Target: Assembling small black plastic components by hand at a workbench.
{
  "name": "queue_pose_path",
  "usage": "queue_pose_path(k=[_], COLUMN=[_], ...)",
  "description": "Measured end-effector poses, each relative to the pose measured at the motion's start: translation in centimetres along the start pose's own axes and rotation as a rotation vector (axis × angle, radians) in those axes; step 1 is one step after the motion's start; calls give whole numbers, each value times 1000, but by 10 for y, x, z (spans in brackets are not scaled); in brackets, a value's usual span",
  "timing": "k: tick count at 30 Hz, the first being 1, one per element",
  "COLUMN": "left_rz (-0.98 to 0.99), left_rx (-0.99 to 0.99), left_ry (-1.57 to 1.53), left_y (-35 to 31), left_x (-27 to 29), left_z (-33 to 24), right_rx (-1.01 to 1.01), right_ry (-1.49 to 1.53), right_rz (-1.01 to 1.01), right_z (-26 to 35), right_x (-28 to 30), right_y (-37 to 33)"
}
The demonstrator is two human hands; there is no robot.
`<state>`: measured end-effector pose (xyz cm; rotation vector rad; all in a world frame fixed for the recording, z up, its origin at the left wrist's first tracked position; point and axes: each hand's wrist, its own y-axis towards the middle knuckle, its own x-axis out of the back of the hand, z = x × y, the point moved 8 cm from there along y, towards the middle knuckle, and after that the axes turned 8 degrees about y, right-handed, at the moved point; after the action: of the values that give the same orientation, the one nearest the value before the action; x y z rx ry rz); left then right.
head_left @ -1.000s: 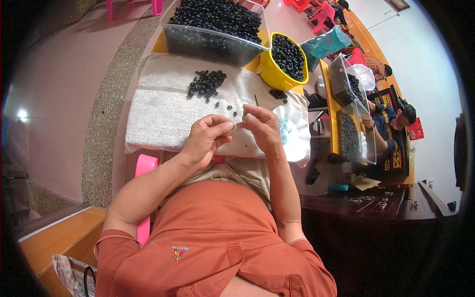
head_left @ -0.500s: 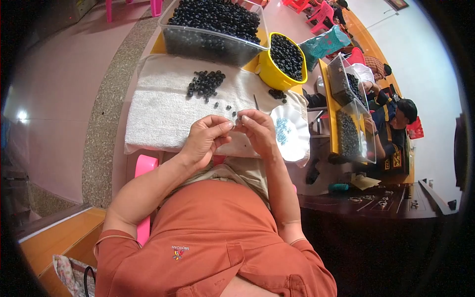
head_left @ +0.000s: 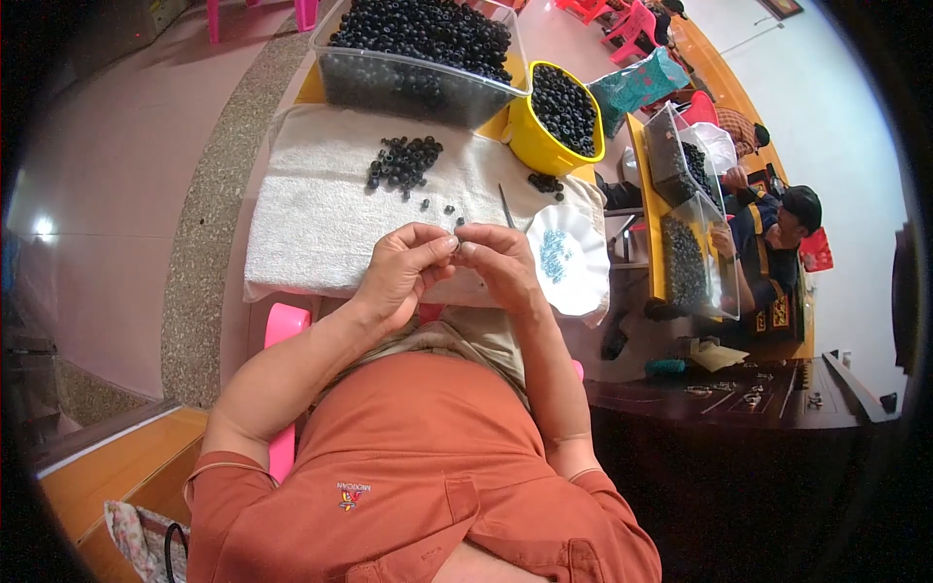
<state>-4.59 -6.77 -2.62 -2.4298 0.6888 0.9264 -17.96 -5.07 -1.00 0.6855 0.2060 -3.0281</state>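
Over the near edge of the white towel (head_left: pixel 311 214), my left hand (head_left: pixel 403 272) and my right hand (head_left: pixel 503 267) meet, fingertips touching. Both are closed in a pinch; whatever lies between the fingers is too small and covered to make out. A few small black round pieces (head_left: pixel 449 210) lie in a line just beyond the fingertips, leading back to a loose pile of black pieces (head_left: pixel 403 163). To the right of my right hand is a white wavy-rimmed dish (head_left: pixel 586 262) with tiny blue bits in it. A thin dark pointed tool (head_left: pixel 505 204) lies beside the dish.
At the back stand a clear plastic bin (head_left: pixel 413 92) and a yellow tub (head_left: pixel 533 146), both full of black pieces. A small cluster (head_left: pixel 546 183) lies by the tub. Further right, a person (head_left: pixel 777 233) sits at another table with clear bins (head_left: pixel 695 262).
My right hand has shifted slightly left and its fingertips have closed in against those of my left hand. The left hand stays nearly in place.
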Motion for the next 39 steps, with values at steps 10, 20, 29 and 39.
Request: queue_pose_path(k=[10, 20, 29, 39], left_rz=[-4, -7, -12, -13], left_rx=[0, -2, -2, -10], left_ry=[-8, -3, 4, 15], left_y=[0, 1, 2, 2], left_x=[0, 2, 3, 3], left_z=[-1, 0, -1, -2], right_rx=[96, 180, 180, 174], right_ry=[-141, -88, -190, -241], right_rz=[37, 40, 59, 28], right_z=[2, 11, 12, 13], right_x=[4, -2, -2, -3], right_y=[3, 3, 3, 1])
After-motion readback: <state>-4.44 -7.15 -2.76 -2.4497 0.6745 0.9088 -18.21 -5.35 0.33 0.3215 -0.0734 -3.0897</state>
